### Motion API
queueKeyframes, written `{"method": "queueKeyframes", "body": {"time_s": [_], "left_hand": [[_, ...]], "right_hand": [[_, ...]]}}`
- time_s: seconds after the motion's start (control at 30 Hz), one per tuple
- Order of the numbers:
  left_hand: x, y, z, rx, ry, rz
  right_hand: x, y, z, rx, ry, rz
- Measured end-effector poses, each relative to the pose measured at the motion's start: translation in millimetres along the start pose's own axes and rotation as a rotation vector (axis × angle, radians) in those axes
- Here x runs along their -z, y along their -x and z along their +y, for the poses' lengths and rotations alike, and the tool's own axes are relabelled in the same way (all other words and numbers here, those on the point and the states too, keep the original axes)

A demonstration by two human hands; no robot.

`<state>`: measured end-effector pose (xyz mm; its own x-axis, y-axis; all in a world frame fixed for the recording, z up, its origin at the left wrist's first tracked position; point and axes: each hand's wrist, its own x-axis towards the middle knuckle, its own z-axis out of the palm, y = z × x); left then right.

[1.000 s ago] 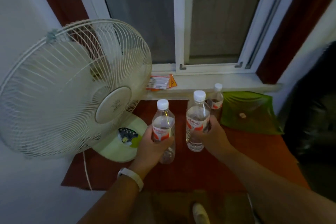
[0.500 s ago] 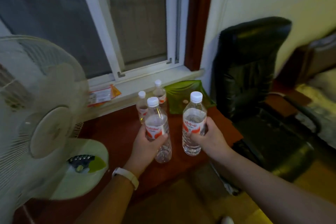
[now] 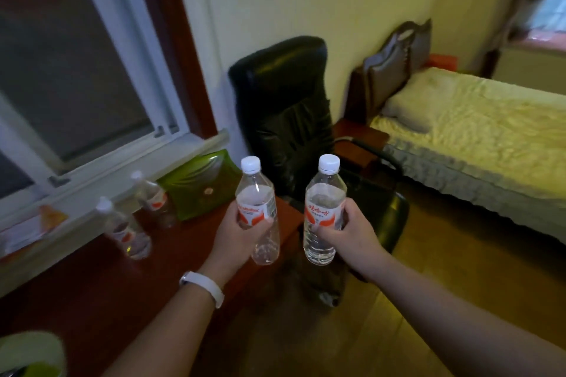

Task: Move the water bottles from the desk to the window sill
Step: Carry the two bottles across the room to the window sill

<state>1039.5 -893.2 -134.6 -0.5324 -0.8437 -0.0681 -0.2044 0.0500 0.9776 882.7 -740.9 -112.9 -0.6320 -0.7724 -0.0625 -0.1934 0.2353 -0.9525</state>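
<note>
Plastic, none on the window sill (image 3: pixel 202 145) yet: left hand (image 3: pixel 242 236) grips the left bottle (image 3: pixel 255 193), right hand (image 3: pixel 352 236) grips the right bottle (image 3: pixel 324 199), centre frame; two more bottles (image 3: pixel 125 229) (image 3: pixel 153 199) stand on the tabletop (image 3: pixel 101 285), lower left.

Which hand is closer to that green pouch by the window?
Left. The left hand is close by the green pouch; the right hand is farther, near the chair.

Clear plastic bottles (image 3: pixel 257 208) (glossy desk (image 3: pixel 101 281))
</note>
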Motion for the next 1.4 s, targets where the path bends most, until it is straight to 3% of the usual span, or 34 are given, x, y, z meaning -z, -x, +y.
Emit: {"method": "queueKeyframes", "body": {"time_s": [0.63, 1.0, 1.4], "left_hand": [[-333, 26, 93, -0.145, 0.006, -0.496], [-471, 17, 124, -0.212, -0.05, -0.769], [-643, -96, 143, -0.213, -0.006, -1.105]], "right_hand": [[311, 81, 101, -0.093, -0.109, 0.463], [408, 97, 140, -0.163, -0.2, 0.727], [502, 18, 165, -0.249, -0.197, 1.045]]}}
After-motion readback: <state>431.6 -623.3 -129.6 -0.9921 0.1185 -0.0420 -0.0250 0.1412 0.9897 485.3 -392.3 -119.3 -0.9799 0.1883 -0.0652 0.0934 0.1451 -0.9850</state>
